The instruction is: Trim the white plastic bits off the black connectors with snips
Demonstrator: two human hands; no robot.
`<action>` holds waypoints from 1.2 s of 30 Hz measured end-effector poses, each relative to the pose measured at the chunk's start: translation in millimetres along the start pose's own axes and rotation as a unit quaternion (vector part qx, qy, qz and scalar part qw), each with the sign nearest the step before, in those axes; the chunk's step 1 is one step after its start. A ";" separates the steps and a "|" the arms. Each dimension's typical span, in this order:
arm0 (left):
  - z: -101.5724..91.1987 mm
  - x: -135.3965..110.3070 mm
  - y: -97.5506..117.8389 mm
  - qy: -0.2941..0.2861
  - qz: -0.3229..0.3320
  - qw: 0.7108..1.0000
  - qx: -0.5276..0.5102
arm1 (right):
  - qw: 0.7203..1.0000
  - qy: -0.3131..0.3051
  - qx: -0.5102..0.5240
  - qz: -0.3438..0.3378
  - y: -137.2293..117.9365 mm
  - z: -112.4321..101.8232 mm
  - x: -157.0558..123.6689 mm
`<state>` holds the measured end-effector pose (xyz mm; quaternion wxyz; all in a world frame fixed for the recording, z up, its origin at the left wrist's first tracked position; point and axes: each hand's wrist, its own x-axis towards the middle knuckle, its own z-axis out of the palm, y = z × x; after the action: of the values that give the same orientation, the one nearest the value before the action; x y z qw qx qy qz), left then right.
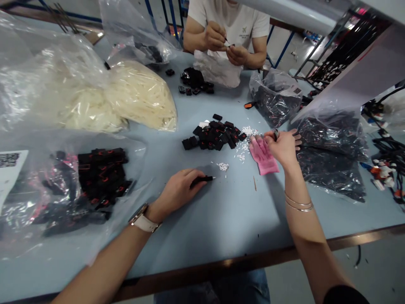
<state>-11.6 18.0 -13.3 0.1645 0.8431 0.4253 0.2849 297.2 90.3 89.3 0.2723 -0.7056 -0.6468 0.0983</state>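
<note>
My left hand, with a watch on the wrist, rests on the table. Its fingers are closed around a black pen-shaped tool with a thin pale tip pointing right. My right hand is over the upper right of a pink glove. Its thumb and forefinger pinch something small and dark, too unclear to name, while the other fingers stretch to the right. Between the hands lie a small heap of white bits and a pile of black plastic pieces, some with red marks. More white bits are scattered beside the glove.
Clear bags of cream strips and black parts occupy the left. Dark-filled bags stand right, near an orange-and-black tool. Across the table, a person handles a small piece beside another black pile.
</note>
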 end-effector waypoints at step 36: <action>-4.7 2.2 4.3 -0.019 -0.026 0.999 -0.008 | 0.908 -0.386 -0.082 -0.142 -51.6 44.6 -45.8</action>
<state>-10.8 17.4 -6.6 0.1867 0.8356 0.4415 0.2682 224.4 58.3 68.8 -0.0461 -0.5331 -0.8007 0.2695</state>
